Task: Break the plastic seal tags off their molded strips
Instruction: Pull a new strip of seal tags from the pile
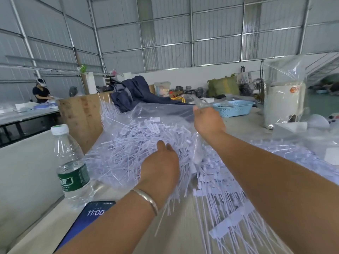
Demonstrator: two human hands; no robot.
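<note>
Phone: a dark phone (88, 219) lies at the near left edge of the table (45, 233), its screen reading 11:00.
Water bottle: a clear bottle with a green label (70, 167) stands upright just beyond the phone.
Near strips: white molded strips (225, 213) with tags still on them fan out under the right forearm.
Left hand: the left hand (161, 162) (a silver bangle on the wrist) reaches into the heap, fingers buried among the pieces; what they hold cannot be told.
Seal tags: a tangled heap of white seal tags (132, 143) sits mid-table inside an open clear plastic bag (165, 110).
Right hand: the right hand (207, 120) grips the bag's far edge, fingers curled round the film, lifting it.
Beyond: a blue basket (236, 108) and dark blue cloth (135, 92).
</note>
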